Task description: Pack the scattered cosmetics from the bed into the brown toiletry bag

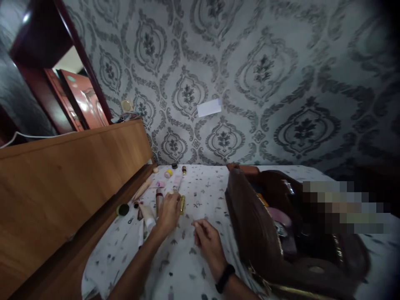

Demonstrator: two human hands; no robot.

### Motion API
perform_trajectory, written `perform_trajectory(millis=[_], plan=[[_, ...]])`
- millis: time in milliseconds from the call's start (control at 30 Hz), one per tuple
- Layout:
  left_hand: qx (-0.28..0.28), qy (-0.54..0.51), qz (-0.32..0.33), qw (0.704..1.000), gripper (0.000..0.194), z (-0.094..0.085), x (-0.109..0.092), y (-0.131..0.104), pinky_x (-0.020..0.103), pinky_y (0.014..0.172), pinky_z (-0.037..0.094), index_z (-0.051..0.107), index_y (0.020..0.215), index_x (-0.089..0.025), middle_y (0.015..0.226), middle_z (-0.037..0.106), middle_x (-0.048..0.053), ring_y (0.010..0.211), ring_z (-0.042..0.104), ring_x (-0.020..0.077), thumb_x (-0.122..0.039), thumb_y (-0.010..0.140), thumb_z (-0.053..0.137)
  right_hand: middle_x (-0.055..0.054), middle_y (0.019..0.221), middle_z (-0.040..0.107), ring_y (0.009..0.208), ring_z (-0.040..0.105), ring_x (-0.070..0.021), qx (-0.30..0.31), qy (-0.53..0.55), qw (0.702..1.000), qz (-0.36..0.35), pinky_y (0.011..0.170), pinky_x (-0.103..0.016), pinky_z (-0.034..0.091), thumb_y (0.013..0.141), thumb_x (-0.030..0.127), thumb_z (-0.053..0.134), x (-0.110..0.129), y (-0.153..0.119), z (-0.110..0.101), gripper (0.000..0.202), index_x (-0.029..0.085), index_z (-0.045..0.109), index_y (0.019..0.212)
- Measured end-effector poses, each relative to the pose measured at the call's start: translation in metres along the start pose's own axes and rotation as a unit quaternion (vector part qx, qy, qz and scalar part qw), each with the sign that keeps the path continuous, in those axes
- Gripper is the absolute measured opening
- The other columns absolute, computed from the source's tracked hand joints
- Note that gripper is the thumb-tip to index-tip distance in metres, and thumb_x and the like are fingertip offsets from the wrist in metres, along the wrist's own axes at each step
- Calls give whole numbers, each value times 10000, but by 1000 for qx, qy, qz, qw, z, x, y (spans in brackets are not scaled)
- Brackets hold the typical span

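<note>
Just below the center of the frame, the left hand (169, 211) reaches palm down among small cosmetics, its fingers bent and bunched beside an upright-looking gold tube (182, 205); the view is soft here, so I cannot tell whether the fingertips pinch it or merely lie against it. Lower and to the right, the right hand (208, 238) hovers or rests with its fingers loosely curled, and whether anything is between thumb and fingers cannot be made out; a black wristband (225, 278) circles that wrist. Just left of the left hand are a tube with a dark red cap (159, 197) and a pale squeeze tube (146, 215). Above it lie a pale pink tube (177, 182), a pink jar with yellow (168, 173), a small black jar (174, 166) and a dark and gold bottle (184, 170). A round dark-topped jar (123, 209) sits farther left, near the wooden board (93, 166). All the cosmetics are on a white patterned sheet (193, 275). At lower right, a brown leather bag (250, 225) gapes open, a pink item (280, 217) inside. Damask wallpaper (250, 83) fills the top, bearing a white rectangle (209, 108).
</note>
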State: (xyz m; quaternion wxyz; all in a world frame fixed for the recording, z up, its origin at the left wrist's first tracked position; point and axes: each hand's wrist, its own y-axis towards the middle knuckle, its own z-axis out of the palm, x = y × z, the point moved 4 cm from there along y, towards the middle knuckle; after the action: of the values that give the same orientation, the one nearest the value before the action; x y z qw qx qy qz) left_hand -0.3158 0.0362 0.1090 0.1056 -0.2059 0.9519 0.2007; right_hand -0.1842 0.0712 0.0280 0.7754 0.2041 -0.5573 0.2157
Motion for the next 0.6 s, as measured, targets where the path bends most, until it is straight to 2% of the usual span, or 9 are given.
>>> perform_trajectory(millis=[133, 267, 400, 600], plan=[[1, 106, -84, 991, 220, -7, 35, -8, 473, 986, 351, 574, 1080, -153, 1184, 611, 161, 1181, 492, 324, -163, 900, 449, 39, 562, 480, 488, 427, -107, -10, 10, 999, 42, 454, -225, 329, 647, 627, 672, 4, -2, 2, 460, 183, 580, 725], [20, 158, -151, 976, 362, -5, 60, -14, 521, 944, 335, 515, 1210, -95, 1136, 643, 215, 1130, 529, 379, -291, 907, 493, 46, 551, 458, 487, 407, -97, -8, 7, 999, 52, 455, -218, 322, 638, 623, 677, 10, -3, 4, 453, 186, 562, 679], [36, 167, -163, 972, 427, 0, 68, -17, 483, 944, 322, 482, 1248, -114, 1063, 690, 176, 1098, 570, 355, -389, 922, 471, 46, 553, 457, 491, 406, -92, -8, 9, 999, 48, 462, -215, 329, 646, 596, 694, 13, -5, 4, 434, 187, 552, 667], [40, 167, -159, 972, 447, 2, 69, -18, 459, 971, 292, 467, 1268, -138, 1130, 668, 166, 1127, 553, 333, -413, 915, 464, 38, 535, 463, 481, 403, -105, -8, -5, 998, 55, 447, -230, 311, 616, 625, 689, 10, -3, 4, 457, 195, 548, 678]])
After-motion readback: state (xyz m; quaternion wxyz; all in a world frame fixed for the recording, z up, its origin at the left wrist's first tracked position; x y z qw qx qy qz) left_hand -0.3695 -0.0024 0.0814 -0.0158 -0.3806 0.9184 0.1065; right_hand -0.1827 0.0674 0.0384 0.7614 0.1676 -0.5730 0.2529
